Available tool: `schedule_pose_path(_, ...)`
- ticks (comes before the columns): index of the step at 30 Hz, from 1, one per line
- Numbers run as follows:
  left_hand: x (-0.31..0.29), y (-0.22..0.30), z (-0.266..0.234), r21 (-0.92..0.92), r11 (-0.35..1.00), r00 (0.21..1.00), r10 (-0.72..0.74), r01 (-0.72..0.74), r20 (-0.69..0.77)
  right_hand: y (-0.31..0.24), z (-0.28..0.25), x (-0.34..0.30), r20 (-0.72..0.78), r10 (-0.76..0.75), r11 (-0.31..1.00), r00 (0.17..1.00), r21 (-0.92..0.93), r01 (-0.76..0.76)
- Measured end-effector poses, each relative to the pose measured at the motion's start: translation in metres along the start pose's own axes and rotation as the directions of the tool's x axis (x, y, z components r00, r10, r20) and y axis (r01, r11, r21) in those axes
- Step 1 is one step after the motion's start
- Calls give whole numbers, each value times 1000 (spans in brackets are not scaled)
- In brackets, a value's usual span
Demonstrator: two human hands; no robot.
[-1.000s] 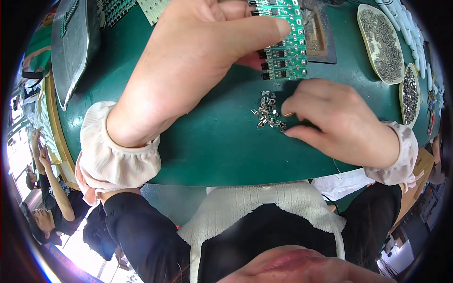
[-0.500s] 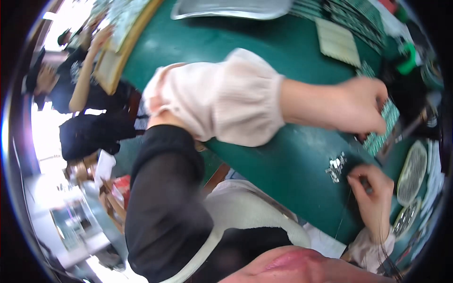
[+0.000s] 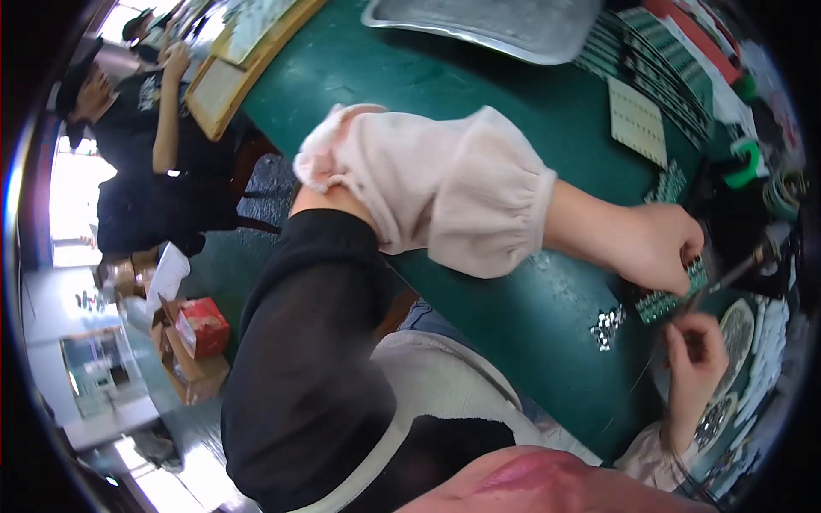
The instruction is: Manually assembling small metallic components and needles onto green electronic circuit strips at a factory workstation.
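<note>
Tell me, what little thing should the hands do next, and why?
Probably the right hand should dip to the small pile of metal parts and pinch one. The left hand already steadies the green circuit board on the green table, and the pile lies just beside the board. Whether the right fingers already hold a part is too small to tell.

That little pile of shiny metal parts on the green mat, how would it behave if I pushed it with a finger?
The pile of small metal parts looks loose, so it would probably scatter rather than slide as one. The pieces seem tiny and light, likely hard to pinch singly. The green mat looks flat, so they should stay put.
</note>
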State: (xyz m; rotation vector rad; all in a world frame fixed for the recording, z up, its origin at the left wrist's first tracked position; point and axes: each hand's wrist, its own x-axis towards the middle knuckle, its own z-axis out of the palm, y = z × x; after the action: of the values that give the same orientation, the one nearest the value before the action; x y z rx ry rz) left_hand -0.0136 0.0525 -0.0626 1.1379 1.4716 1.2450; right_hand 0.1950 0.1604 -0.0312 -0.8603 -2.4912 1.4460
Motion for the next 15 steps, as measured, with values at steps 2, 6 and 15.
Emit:
schedule_pose_path(2, -2, 6, -4, 172, 982, 995, 90, -80, -49, -7, -4, 8, 5, -69, 998, 998, -13, 69)
schedule_pose_path(6, -1, 7, -11, 8, 999, 998, -36, 35, 54, -20, -3, 17, 3, -101, 995, 995, 8, 101)
schedule_pose_path(15, -3, 19, -12, -276, 909, 942, -258, 313, 216, -1, -6, 19, -9, -167, 964, 986, 208, 165)
